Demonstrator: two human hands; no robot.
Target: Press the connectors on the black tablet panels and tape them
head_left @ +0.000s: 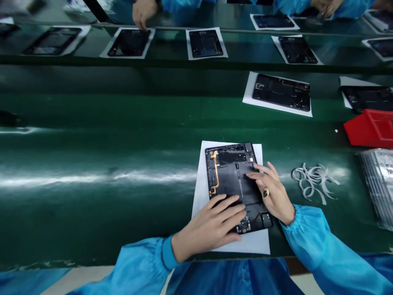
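"What is borne directly by the green table [92, 221]?"
"A white sheet [255, 243], laid near the glossy top's front edge."
"And to its right?"
"Curled pale strips [313, 178] are loosely heaped; farther over, a red bin [364, 130] and stacked clear plastic trays [376, 186] are set."

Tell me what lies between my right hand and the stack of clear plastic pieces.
A loose tangle of curled, whitish strips lies on the green tabletop between your right hand and the stack, in the head view.
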